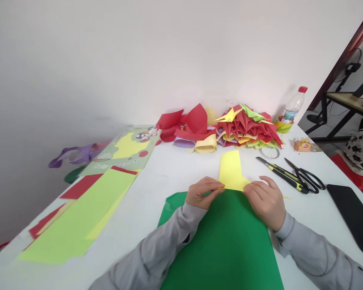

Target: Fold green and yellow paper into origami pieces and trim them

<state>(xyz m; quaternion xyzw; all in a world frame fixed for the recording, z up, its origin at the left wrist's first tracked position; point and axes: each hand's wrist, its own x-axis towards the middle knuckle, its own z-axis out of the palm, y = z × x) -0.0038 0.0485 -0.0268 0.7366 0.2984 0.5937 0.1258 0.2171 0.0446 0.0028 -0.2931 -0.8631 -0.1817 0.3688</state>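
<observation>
A piece of yellow paper (230,169) stands up from its near edge, above the far end of a green sheet (224,237). My left hand (203,191) pinches its lower left corner between thumb and fingers. At the lower right corner, my right hand (266,200) grips the same paper, with the index finger lifted a little. The thumb of that hand is mostly hidden. Right of my right hand lie a yellow-and-black utility knife (286,174) and black-handled scissors (307,177).
Stacked coloured paper (75,213) lies at left near a patterned sheet (109,161). Along the wall are red paper shapes (196,121), a folded-paper pile (248,127) and a bottle (293,106). A tape roll (269,152), a wrapped snack (303,145) and a black phone (352,215) sit at right.
</observation>
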